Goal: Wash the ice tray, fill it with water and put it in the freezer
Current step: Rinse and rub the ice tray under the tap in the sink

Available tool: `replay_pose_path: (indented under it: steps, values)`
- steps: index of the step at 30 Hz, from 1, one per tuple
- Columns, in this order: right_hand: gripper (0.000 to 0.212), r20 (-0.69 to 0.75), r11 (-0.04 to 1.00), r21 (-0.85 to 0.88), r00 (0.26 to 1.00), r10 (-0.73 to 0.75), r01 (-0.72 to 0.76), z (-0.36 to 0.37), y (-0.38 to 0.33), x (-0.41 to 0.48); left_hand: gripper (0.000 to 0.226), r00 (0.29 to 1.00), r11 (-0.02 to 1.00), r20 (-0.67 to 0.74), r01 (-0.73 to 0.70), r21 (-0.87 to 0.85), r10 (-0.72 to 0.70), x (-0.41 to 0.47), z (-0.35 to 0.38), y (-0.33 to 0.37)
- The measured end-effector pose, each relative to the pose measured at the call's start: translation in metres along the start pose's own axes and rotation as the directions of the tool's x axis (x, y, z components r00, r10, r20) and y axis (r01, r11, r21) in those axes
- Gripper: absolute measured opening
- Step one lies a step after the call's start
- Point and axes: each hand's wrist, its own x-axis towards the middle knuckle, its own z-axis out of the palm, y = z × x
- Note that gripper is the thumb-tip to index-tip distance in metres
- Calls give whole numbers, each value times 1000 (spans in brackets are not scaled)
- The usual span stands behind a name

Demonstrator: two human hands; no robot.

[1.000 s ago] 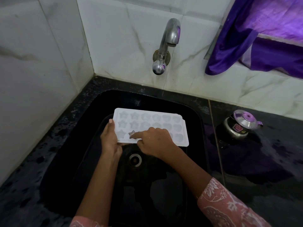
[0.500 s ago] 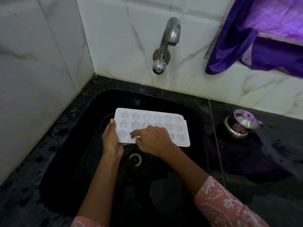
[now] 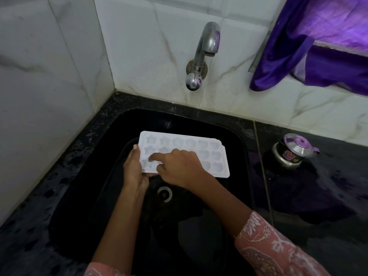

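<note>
A white ice tray (image 3: pixel 209 154) with star and heart moulds is held level over the black sink (image 3: pixel 83 176). My left hand (image 3: pixel 135 168) grips its near left corner, thumb along the left edge and fingers under it. My right hand (image 3: pixel 179 166) lies on top of the tray, its index finger stretched out into a mould in the front row at the left, the other fingers curled. A steel tap (image 3: pixel 203 54) juts from the tiled wall above; no water shows coming from it.
The sink's drain (image 3: pixel 164 194) is just below my hands. A small steel pot with a lid (image 3: pixel 292 152) stands on the wet black counter to the right. A purple cloth (image 3: pixel 310 42) hangs at the upper right. Marble-tiled walls close the left and back.
My right index finger has slid left along the front row of moulds. The tray and my left hand have hardly moved.
</note>
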Motion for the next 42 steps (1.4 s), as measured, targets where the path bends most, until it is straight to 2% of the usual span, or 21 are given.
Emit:
replay_pose_path:
  steps: [6, 15, 24, 28, 30, 32, 34, 36, 38, 40, 42]
  values:
    - [42, 127, 998, -52, 992, -23, 30, 7, -8, 9, 44, 1000, 1000, 21, 17, -4, -17, 2, -1, -2]
    - [41, 118, 999, -44, 993, -27, 32, 10, -5, 12, 48, 1000, 1000, 11, 27, 0, -27, 4, -3, -2]
    - [37, 90, 990, -131, 995, -46, 58, 14, -9, 12, 43, 1000, 1000, 2, 23, 1, -23, 5, -4, -3]
    - [41, 101, 992, -107, 994, -48, 59, 17, -9, 12, 47, 999, 1000, 17, 27, -2, -27, 7, -8, -4]
    - [42, 104, 995, -75, 993, -52, 60, 20, -7, 11, 38, 1000, 1000, -1, 14, 9, -14, 7, -6, -4]
    - [41, 97, 998, -31, 994, -54, 58, 21, -5, 9, 29, 1000, 1000, -13, 11, -2, -11, 5, -4, -2]
    - [39, 61, 998, 58, 997, -41, 37, 19, 1, 6, 35, 1000, 1000, 22, 14, -13, -14, 4, -3, -1]
    - [36, -41, 978, 207, 999, 15, -7, 15, 10, 1, 43, 999, 1000, 36, 17, -23, -16, 3, -4, -1]
    - [38, -180, 968, 236, 976, 125, -80, 13, 28, -6, 44, 999, 999, 40, 22, -28, -21, 2, -5, -1]
    - [45, -263, 950, 150, 915, 306, -275, 13, 52, -15, 44, 999, 1000, 49, 9, -5, -9, 2, -6, -2]
    - [53, -269, 870, 139, 828, 492, -472, 11, 77, -26, 42, 998, 1000, 61, 0, 9, -1, 2, -7, -3]
